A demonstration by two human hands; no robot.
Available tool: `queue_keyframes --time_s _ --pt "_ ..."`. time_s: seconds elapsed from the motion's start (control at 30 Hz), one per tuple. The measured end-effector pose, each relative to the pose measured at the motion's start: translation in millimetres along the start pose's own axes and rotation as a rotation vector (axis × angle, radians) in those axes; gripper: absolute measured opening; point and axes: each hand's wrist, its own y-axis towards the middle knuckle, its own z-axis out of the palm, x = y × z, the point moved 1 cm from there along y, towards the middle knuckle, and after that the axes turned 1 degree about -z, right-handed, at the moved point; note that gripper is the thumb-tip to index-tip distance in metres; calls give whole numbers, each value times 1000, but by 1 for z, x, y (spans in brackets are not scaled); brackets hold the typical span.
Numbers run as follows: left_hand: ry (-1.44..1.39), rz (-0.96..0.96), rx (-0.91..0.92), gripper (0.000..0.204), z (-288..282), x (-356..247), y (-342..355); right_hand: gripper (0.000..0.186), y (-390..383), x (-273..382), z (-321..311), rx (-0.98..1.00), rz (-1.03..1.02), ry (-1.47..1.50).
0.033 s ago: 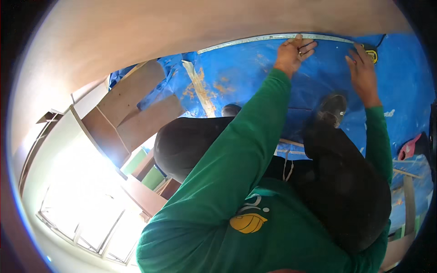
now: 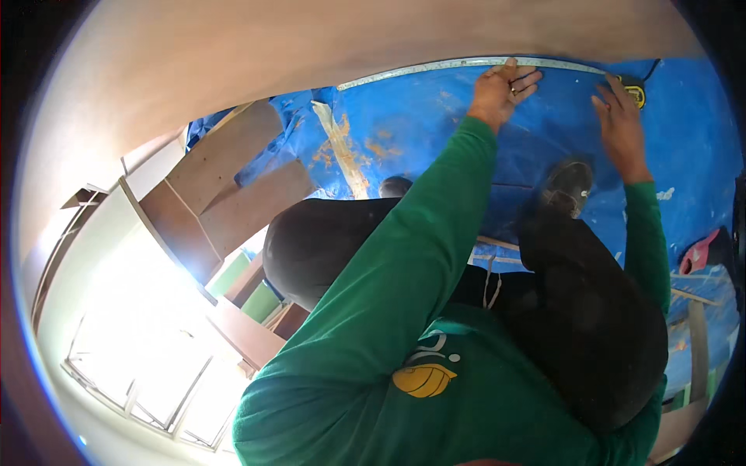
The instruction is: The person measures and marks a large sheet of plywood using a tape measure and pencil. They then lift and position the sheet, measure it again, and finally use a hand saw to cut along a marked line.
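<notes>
A metal tape measure blade [image 2: 435, 67] runs along the lower edge of a large pale brown surface [image 2: 373, 27], above the blue tarp. My left hand [image 2: 503, 93] has a fingertip on the blade, its other fingers spread. My right hand [image 2: 620, 124] reaches to the blade's right end, fingertips touching beside the black and yellow tape case [image 2: 634, 95], thumb held apart. The case is partly behind my fingers. My dark-clad knees and a dark shoe [image 2: 569, 186] are below my hands.
The blue tarp [image 2: 684, 140] covers the floor, with a pale wood strip [image 2: 338, 140] on it. Brown boards [image 2: 249, 202] lie at the left, near a bright window [image 2: 140, 349]. A pink and black object [image 2: 699, 252] and wood offcuts [image 2: 695, 342] are at the right.
</notes>
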Motion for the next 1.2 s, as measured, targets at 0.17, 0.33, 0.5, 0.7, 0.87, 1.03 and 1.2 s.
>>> queue_keyframes --time_s 0.17,0.33,0.5,0.7,0.87,1.03,1.2 --pt "37 -8 6 47 -2 -4 1 39 1 1 0 23 51 18" --pt "77 -14 6 49 10 0 -2 35 -11 -7 -2 -15 14 5" --pt "75 4 51 46 -11 4 7 29 1 11 -28 -10 149 40" --pt "79 6 34 38 3 -5 3 29 18 35 -25 -49 354 706" --pt "73 8 26 42 0 -1 4 30 35 38 12 -62 177 803" --pt "61 -23 30 34 1 -2 6 27 47 34 42 -97 122 739" --pt "49 -33 5 32 1 -2 8 26 58 36 30 47 196 687"
